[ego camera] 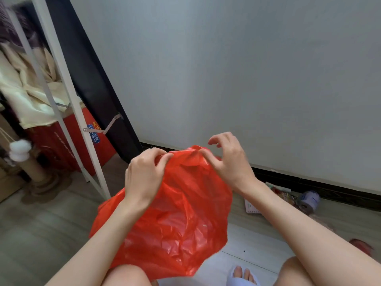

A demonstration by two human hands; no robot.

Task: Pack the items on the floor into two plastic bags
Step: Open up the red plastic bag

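Observation:
A crumpled red plastic bag (175, 219) hangs in front of me, held up at its top edge. My left hand (144, 174) pinches the top of the bag on the left side. Thumb and forefinger of my right hand (228, 159) pinch the top edge on the right, with the other fingers spread above it. On the floor at the right, partly hidden behind my right forearm, lie a blue and white roll (309, 200), a colourful packet (286, 197) and a white flat item (252, 206).
A grey wall (247, 79) with a black skirting board stands close ahead. A white metal frame (68, 100) leans at the left, with a red box (68, 145) and cloth behind it. My knees and a slippered foot (243, 275) are at the bottom. A red object (360, 245) lies at right.

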